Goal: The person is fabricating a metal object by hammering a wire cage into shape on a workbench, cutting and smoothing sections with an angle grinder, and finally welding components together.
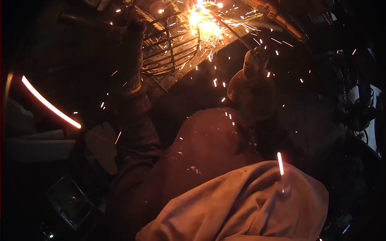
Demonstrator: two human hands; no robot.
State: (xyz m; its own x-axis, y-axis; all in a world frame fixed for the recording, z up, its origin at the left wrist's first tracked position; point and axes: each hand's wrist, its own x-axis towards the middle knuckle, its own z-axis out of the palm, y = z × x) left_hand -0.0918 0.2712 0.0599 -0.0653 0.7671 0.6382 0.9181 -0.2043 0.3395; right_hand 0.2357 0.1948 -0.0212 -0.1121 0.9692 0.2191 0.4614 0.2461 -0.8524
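A round grate of curved metal bars (171,52) sits at the top middle on a flat plate-like surface (205,60). White-orange glare and flying sparks hide its far right side. My right hand (255,64), in a thick glove, is closed around the near end of a thin welding rod (237,33). The rod's far tip vanishes into the glare; any holder inside the fist is hidden. My left hand (134,50), in a dark glove, is beside the grate's left edge. Its fingers are lost in shadow, so I cannot tell whether it grips the bars.
An orange-lit tool resembling an angle grinder (285,24) lies at the upper right. Light brown cloth (241,201) covers my lap below. A dark rectangular, screen-like object (70,201) is at lower left. Hot sparks fall across the view; deep shadow hides most surroundings.
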